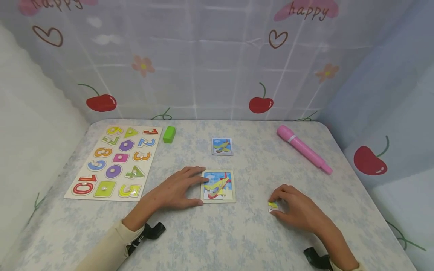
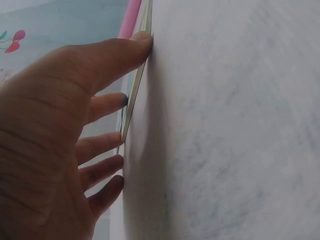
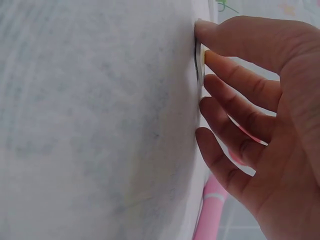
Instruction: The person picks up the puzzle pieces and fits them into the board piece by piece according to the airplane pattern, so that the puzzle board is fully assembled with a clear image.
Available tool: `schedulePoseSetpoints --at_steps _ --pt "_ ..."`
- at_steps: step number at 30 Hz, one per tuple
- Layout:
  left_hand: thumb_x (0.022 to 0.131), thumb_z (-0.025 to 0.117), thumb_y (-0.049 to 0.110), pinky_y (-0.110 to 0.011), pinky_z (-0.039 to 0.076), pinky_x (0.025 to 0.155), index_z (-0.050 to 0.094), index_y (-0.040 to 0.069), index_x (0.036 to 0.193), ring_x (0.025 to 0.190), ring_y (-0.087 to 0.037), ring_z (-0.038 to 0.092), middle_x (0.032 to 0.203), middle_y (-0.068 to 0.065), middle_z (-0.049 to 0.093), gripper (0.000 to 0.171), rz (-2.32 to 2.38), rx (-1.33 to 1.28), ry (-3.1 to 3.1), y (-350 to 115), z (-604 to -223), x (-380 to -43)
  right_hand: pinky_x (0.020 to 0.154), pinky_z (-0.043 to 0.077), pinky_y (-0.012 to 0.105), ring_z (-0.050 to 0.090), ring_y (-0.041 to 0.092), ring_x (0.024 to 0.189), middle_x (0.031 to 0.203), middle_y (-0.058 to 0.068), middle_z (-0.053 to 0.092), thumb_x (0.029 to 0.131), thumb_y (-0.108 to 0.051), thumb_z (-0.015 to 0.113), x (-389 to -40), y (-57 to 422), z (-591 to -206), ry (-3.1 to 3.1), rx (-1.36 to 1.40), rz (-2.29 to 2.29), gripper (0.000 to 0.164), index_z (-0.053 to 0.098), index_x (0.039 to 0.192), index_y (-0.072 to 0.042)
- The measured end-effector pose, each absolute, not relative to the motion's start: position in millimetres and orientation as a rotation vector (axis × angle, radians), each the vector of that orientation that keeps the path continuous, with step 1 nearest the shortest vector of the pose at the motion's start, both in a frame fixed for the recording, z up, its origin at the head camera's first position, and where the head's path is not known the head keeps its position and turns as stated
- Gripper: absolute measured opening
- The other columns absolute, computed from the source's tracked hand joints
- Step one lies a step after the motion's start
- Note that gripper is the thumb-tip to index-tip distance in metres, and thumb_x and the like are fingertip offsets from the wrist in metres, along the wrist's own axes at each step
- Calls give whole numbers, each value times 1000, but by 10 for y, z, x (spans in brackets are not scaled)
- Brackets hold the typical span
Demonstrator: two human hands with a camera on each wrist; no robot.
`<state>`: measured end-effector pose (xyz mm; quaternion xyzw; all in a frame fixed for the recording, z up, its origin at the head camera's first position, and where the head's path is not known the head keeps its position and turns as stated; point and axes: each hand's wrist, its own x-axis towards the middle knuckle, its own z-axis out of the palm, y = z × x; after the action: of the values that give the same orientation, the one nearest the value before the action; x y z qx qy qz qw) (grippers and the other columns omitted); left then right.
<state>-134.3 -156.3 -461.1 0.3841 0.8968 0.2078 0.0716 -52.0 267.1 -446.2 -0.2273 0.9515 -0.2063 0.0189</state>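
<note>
A small airplane jigsaw puzzle in a pale frame (image 1: 234,190) lies on the table, with a white patch at its lower right. My left hand (image 1: 178,189) is spread at its left side. The thumb is at the lower left corner, the index fingertip reaches over the left edge, and another finger is by the top corner. From the left wrist, the board's thin edge (image 2: 133,95) shows beside the thumb and fingertips. Off to the right, my right hand (image 1: 298,209) pinches a yellow-and-white puzzle piece (image 1: 272,207) between thumb and fingers, close over the tabletop.
Behind the puzzle lies a small airplane picture card (image 1: 222,146). A number-and-shape peg board (image 1: 147,164) is at the left, with a green block (image 1: 169,134) near its top corner. At the back right rests a pink marker-shaped stick (image 1: 305,149). Printed curtains (image 1: 210,64) enclose the table.
</note>
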Motion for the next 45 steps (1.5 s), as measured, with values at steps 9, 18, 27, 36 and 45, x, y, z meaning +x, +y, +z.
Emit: schedulePoseSetpoints --at_steps 9,18,27,36,45 --pt "93 82 54 -56 41 120 63 22 151 154 -31 41 168 -7 43 69 624 1147 2703 -1555 -4601 -1322 89 60 43 66 13 111 115 -16 66 88 -29 91 -589 2538 -4386 2946 -697 -549 26 74 107 -32" --pt "92 82 53 -56 41 120 64 22 151 154 -31 41 168 -7 44 69 627 1148 2703 -1563 -4625 -1322 87 60 39 65 8 106 110 -17 66 86 -30 93 -770 2236 -4315 2906 -803 -546 25 77 106 -33" --pt "92 82 55 -56 41 120 63 23 152 155 -30 40 169 -6 43 70 617 1145 2701 -1558 -4624 -1323 89 59 39 64 9 108 113 -14 67 87 -30 92 -935 1923 -4317 2867 -923 -585 25 79 109 -28" --pt "92 80 57 -55 42 120 63 24 152 154 -30 41 169 -6 43 71 602 1160 2708 -1562 -4638 -1346 90 59 39 64 12 106 114 -9 69 88 -31 92 -1051 1658 -4373 2836 -982 -523 26 80 109 -24" --pt "93 80 58 -53 41 121 60 25 154 155 -28 39 170 -4 41 72 591 1161 2709 -1558 -4625 -1368 89 58 40 66 15 104 112 -6 70 88 -31 91 -1123 1506 -4374 2848 -1024 -496 27 80 110 -21"
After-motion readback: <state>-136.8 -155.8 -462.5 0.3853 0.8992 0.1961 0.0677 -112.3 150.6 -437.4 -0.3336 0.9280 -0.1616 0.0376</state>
